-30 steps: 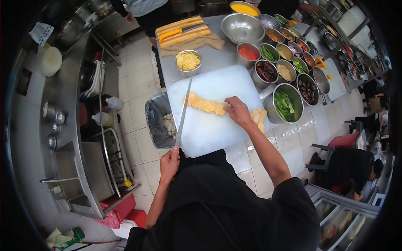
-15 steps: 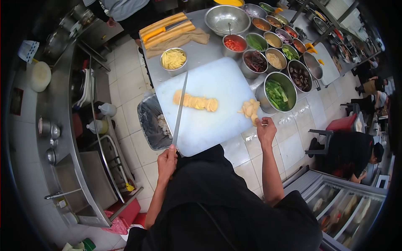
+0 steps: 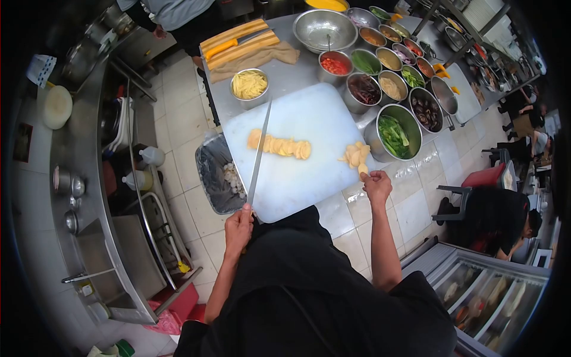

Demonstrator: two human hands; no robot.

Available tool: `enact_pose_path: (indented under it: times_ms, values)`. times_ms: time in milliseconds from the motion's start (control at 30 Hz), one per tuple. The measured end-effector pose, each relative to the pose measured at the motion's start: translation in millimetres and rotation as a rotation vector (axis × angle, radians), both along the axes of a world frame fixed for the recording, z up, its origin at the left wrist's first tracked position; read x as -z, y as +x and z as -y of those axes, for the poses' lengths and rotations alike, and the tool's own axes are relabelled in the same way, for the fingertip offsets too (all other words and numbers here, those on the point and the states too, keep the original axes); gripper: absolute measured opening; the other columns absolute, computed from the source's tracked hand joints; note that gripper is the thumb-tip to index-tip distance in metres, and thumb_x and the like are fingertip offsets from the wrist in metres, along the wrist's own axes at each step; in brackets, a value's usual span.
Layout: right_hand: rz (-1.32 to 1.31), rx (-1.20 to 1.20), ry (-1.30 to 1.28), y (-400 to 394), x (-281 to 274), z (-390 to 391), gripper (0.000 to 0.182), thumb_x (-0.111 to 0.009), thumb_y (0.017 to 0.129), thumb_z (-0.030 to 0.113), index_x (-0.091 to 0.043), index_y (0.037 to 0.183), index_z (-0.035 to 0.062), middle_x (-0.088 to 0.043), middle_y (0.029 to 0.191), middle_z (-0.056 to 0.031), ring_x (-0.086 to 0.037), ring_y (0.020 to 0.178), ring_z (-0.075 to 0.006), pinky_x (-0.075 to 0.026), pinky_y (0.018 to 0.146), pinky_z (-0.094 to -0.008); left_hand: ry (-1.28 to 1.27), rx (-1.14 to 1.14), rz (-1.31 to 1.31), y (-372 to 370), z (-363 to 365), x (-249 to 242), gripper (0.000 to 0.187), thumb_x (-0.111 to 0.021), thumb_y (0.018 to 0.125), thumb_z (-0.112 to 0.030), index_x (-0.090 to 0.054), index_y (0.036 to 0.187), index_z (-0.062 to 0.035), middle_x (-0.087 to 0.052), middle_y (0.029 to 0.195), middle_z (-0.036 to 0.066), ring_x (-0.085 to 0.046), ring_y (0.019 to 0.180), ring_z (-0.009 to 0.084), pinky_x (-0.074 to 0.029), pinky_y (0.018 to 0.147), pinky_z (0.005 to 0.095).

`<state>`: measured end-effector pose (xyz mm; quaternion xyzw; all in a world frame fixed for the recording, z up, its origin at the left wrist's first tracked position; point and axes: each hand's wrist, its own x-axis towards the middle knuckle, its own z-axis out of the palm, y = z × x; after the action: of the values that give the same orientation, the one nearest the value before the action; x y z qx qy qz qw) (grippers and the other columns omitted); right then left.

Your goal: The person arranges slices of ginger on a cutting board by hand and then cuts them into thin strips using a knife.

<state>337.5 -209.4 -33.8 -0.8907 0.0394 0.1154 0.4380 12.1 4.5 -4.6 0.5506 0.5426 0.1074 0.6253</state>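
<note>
My left hand (image 3: 239,227) is closed round the handle of a long knife (image 3: 260,156), whose blade points away from me across the white cutting board (image 3: 297,190). The blade lies over the left end of a row of overlapping pale yellow slices (image 3: 286,147) that look like ginger. At the board's right edge sits a small pile of similar slices (image 3: 355,154). The fingers of my right hand (image 3: 377,188) are pinched on one ginger slice (image 3: 363,169) at the near side of that pile.
Behind the board stand a bowl of yellow strips (image 3: 249,85), a striped board with a yellow-handled knife (image 3: 221,48), and several metal containers. A pot of greens (image 3: 394,134) is at the right. A lined bin (image 3: 217,178) stands lower left. Other people are nearby.
Very little differs. My right hand and the slice in its fingers have shifted slightly, and the whole view has moved a touch. The knife stays over the row of slices.
</note>
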Motion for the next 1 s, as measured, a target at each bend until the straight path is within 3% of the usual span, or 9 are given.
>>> enact_pose_path:
  times_ms: [100,333,400,500,667,767,833,967,1000]
  values:
    - [-0.047,0.000,0.079,0.8,1.5,4.6,0.030,-0.079,0.075,0.009,-0.066,0.099,-0.0041,-0.070,0.076,-0.0113,-0.064,0.056,-0.0158,-0.055,0.049,-0.0281,-0.006,-0.005,-0.001,-0.7,-0.7,-3.7,0.056,-0.055,0.097,-0.050,-0.056,0.069,-0.0014,-0.046,0.051,-0.001,-0.040,0.041,0.0060,-0.028,0.038,0.0244]
    - [-0.144,-0.017,0.206,-2.8,-0.1,14.5,0.027,-0.074,0.080,0.008,-0.066,0.102,-0.0049,-0.067,0.077,-0.0087,-0.062,0.057,-0.0121,-0.056,0.049,-0.0275,0.009,-0.030,0.003,-6.5,-0.8,-0.7,0.056,-0.055,0.097,-0.051,-0.057,0.070,-0.0012,-0.046,0.051,-0.001,-0.040,0.041,0.0061,-0.029,0.038,0.0242]
    - [-0.272,-0.039,0.441,-1.5,-10.6,11.7,0.024,-0.071,0.084,0.010,-0.067,0.102,-0.0037,-0.066,0.079,-0.0067,-0.060,0.059,-0.0110,-0.056,0.051,-0.0273,0.023,-0.039,0.001,-7.5,-2.9,-3.1,0.056,-0.055,0.097,-0.051,-0.057,0.070,-0.0012,-0.046,0.051,-0.001,-0.040,0.041,0.0061,-0.029,0.038,0.0241]
    - [-0.310,-0.164,0.476,-11.8,-37.9,-29.0,0.020,-0.069,0.086,0.013,-0.067,0.100,-0.0014,-0.066,0.080,-0.0056,-0.059,0.062,-0.0102,-0.053,0.050,-0.0269,-0.016,-0.058,0.009,-5.8,-2.0,-6.7,0.057,-0.055,0.096,-0.052,-0.057,0.071,-0.0009,-0.046,0.051,-0.001,-0.040,0.041,0.0061,-0.029,0.038,0.0242]
    - [-0.369,-0.337,0.442,-18.3,-7.2,-110.6,0.016,-0.068,0.086,0.015,-0.068,0.096,0.0024,-0.065,0.076,-0.0027,-0.060,0.062,-0.0096,-0.048,0.046,-0.0252,-0.016,-0.046,0.001,-0.9,-1.6,-6.0,0.059,-0.056,0.095,-0.054,-0.057,0.071,-0.0003,-0.046,0.051,-0.001,-0.040,0.041,0.0063,-0.029,0.038,0.0246]
    - [-0.381,-0.404,0.313,-16.0,13.0,-135.0,0.016,-0.070,0.085,0.016,-0.069,0.093,0.0021,-0.065,0.073,-0.0014,-0.057,0.054,-0.0098,-0.046,0.046,-0.0243,0.017,-0.028,-0.010,-3.1,-0.8,-0.8,0.060,-0.056,0.095,-0.055,-0.057,0.071,-0.0002,-0.046,0.051,0.000,-0.041,0.041,0.0067,-0.029,0.038,0.0249]
    - [-0.118,-0.410,0.097,-16.8,21.3,-143.4,0.017,-0.071,0.083,0.017,-0.069,0.086,0.0002,-0.068,0.070,-0.0053,-0.058,0.049,-0.0114,-0.046,0.046,-0.0269,0.022,-0.042,-0.007,-5.9,0.2,-0.2,0.060,-0.056,0.095,-0.055,-0.058,0.070,-0.0002,-0.046,0.051,0.000,-0.041,0.041,0.0068,-0.029,0.038,0.0250]
    - [0.123,-0.460,-0.022,-22.7,28.7,-143.8,0.017,-0.070,0.082,0.016,-0.069,0.085,-0.0003,-0.071,0.073,-0.0094,-0.061,0.048,-0.0140,-0.048,0.047,-0.0297,0.033,-0.073,-0.017,-10.5,1.6,-1.8,0.060,-0.056,0.095,-0.055,-0.058,0.071,-0.0001,-0.046,0.050,0.000,-0.041,0.041,0.0068,-0.029,0.038,0.0249]
    - [0.098,-0.418,-0.029,-26.2,22.3,-145.6,0.017,-0.071,0.080,0.018,-0.071,0.087,0.0021,-0.071,0.073,-0.0097,-0.065,0.059,-0.0211,-0.051,0.059,-0.0343,0.033,-0.077,-0.018,-11.6,1.4,-1.6,0.060,-0.056,0.095,-0.055,-0.058,0.071,-0.0001,-0.046,0.050,0.000,-0.041,0.041,0.0068,-0.029,0.038,0.0249]
